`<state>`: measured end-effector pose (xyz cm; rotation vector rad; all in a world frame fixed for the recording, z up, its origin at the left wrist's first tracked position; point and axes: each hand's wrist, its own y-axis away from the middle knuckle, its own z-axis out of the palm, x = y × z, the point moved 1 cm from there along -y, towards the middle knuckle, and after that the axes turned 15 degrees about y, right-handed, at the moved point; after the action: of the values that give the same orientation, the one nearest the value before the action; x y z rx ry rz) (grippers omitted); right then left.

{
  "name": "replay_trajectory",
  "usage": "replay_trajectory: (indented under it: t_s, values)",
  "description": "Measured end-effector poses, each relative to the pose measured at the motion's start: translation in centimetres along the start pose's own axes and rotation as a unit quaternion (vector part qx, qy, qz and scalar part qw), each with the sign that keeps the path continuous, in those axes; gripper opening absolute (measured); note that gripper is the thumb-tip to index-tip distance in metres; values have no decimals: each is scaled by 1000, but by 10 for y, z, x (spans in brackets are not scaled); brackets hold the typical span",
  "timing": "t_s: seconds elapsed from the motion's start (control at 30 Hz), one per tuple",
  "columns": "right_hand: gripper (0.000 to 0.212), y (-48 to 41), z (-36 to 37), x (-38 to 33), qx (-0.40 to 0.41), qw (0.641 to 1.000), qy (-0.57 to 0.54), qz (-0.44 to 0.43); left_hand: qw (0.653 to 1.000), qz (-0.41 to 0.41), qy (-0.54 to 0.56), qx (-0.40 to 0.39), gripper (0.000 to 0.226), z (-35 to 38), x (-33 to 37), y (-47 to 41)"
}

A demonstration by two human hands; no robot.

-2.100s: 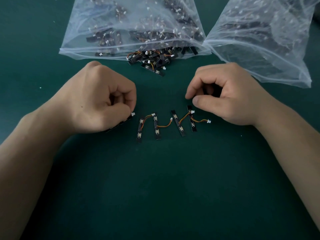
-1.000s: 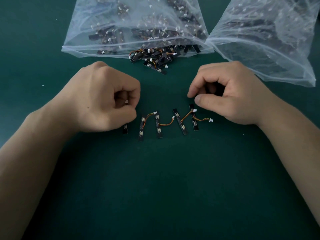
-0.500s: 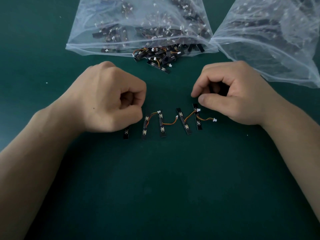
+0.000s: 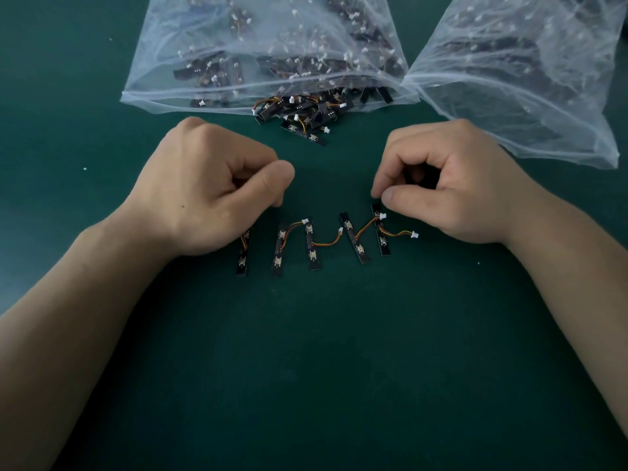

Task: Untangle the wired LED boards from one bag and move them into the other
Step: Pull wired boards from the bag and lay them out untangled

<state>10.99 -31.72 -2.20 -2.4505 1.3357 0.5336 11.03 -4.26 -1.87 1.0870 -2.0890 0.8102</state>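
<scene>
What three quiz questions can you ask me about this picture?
1. How many boards lie in the row on the mat? A three, B five, C eight.
2. True or false: boards spill from the left bag's mouth.
3. Which hand pinches the rightmost board's top?
Key: 1 B. 2 True. 3 The right hand.

Five black LED boards (image 4: 313, 248) sit in a row mid-surface, orange-wired together I think. A tangled pile (image 4: 299, 113) spills from the far clear bag (image 4: 221, 35).
</scene>
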Motion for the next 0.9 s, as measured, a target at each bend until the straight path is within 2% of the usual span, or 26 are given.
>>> replay_trajectory:
  t_s: [0.2, 0.33, 0.47, 0.57, 0.67, 0.9]
  values:
    - [8, -1, 1, 0, 2, 1000, 2, -3, 1000, -17, 8, 17, 43, 4, 2, 1]
    - [9, -1, 2, 0, 10, 1000, 8, 4, 996, -34, 28, 77, 42, 5, 1, -2]
    - [10, -6, 2, 2, 32, 999, 3, 44, 992, -57, -7, 114, 27, 5, -6, -20]
    - [10, -17, 3, 3, 49, 996, 14, 72, 990, -69, -21, 120, 14, 5, -12, -34]
    - [7, -26, 5, 4, 61, 995, 30, 77, 989, -81, -48, 110, 10, 10, -13, -40]
    - [32, -56, 10, -2, 134, 983, 105, 67, 987, -83, -85, 106, 8, 13, -16, -39]
